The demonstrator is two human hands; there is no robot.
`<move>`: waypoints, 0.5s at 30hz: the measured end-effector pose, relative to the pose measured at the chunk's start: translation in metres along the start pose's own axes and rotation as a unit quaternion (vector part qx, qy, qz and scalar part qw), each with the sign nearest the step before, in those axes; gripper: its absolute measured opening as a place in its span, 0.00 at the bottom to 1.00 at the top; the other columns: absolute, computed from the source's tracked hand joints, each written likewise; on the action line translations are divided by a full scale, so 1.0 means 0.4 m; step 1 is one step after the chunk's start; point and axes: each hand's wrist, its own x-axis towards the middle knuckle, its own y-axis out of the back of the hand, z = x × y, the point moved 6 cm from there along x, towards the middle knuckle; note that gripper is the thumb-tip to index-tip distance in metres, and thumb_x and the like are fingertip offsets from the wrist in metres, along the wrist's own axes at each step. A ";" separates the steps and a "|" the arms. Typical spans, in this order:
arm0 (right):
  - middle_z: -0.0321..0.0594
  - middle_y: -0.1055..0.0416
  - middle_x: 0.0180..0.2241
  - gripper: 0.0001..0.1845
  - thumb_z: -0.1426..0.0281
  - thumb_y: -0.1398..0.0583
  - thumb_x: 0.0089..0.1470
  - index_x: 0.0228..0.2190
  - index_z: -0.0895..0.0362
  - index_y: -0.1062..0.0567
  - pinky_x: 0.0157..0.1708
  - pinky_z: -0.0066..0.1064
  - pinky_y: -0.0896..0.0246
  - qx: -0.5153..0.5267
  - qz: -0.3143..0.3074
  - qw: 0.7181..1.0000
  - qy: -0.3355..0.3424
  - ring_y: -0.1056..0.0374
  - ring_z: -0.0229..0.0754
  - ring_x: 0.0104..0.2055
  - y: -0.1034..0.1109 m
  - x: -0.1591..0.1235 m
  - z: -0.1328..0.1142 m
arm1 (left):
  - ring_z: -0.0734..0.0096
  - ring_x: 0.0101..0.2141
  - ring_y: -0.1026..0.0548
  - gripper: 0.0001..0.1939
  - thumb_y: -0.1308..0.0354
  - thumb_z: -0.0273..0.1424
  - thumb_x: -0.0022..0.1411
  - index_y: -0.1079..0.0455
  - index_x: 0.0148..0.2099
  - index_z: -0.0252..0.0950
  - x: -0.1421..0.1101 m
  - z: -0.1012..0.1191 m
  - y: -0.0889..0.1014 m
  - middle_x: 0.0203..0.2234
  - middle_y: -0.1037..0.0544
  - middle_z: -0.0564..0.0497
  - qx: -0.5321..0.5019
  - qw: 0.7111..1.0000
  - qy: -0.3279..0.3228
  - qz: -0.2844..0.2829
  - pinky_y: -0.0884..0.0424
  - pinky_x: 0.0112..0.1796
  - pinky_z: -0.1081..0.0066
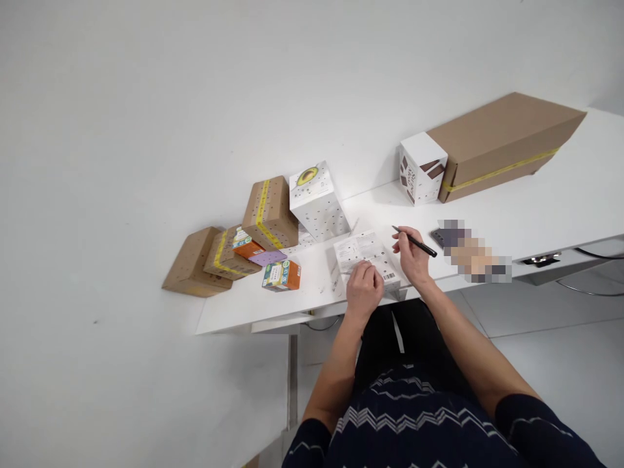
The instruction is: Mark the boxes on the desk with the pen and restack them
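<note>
The right hand (410, 255) pinches a black pen (414, 241) between thumb and fingers, closed firmly on the barrel, with the tip pointing away to the left and raised just above the white table (560, 201). Just left of that grip lies a flat white box (365, 259) with printed text and a barcode on its face, and the left hand (364, 290) presses down on its near end, fingers curled over the edge; whether it truly grips the box or only rests on it cannot be told. Beyond the pen hand, further back on the table, stands a dotted white carton with an avocado picture (318, 201), and to the right of it a small white box with brown shapes (422, 168) touches a long cardboard box with yellow tape (502, 144). Far left of the hands, a cluster of taped brown cartons (234, 240) sits with a small orange box (283, 275) in front.
</note>
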 end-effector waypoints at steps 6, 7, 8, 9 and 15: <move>0.51 0.32 0.53 0.24 0.75 0.51 0.56 0.53 0.58 0.32 0.49 0.46 0.42 -0.374 -0.204 0.890 0.162 0.40 0.55 0.54 0.023 -0.022 0.073 | 0.63 0.43 0.25 0.07 0.48 0.20 0.59 0.30 0.38 0.33 0.000 0.005 0.002 0.34 0.24 0.44 0.016 1.000 -0.020 0.012 0.27 0.47 0.64; 0.50 0.33 0.55 0.25 0.76 0.51 0.55 0.55 0.58 0.32 0.49 0.47 0.42 -0.415 -0.228 0.864 0.171 0.42 0.56 0.56 0.019 -0.028 0.082 | 0.63 0.43 0.25 0.07 0.48 0.20 0.59 0.30 0.37 0.33 0.000 0.005 0.002 0.34 0.24 0.44 0.017 1.000 -0.020 0.013 0.27 0.46 0.64; 0.49 0.33 0.55 0.26 0.77 0.51 0.55 0.55 0.58 0.33 0.49 0.48 0.43 -0.446 -0.242 0.843 0.177 0.44 0.58 0.57 0.014 -0.033 0.088 | 0.63 0.43 0.25 0.08 0.48 0.21 0.59 0.30 0.37 0.34 0.001 0.005 0.002 0.34 0.24 0.44 0.017 1.000 -0.018 0.013 0.26 0.46 0.64; 0.48 0.34 0.56 0.27 0.77 0.51 0.55 0.56 0.57 0.33 0.48 0.49 0.44 -0.469 -0.247 0.828 0.182 0.45 0.59 0.58 0.009 -0.037 0.091 | 0.63 0.43 0.25 0.08 0.49 0.21 0.59 0.30 0.37 0.34 0.001 0.004 0.001 0.34 0.24 0.44 0.016 1.000 -0.016 0.011 0.26 0.46 0.63; 0.44 0.34 0.57 0.30 0.79 0.51 0.53 0.57 0.53 0.33 0.49 0.48 0.44 -0.488 -0.254 0.812 0.195 0.45 0.58 0.57 -0.008 -0.048 0.100 | 0.63 0.43 0.24 0.08 0.49 0.21 0.60 0.30 0.38 0.34 0.005 0.007 0.006 0.34 0.23 0.44 0.008 1.000 -0.015 0.019 0.25 0.45 0.62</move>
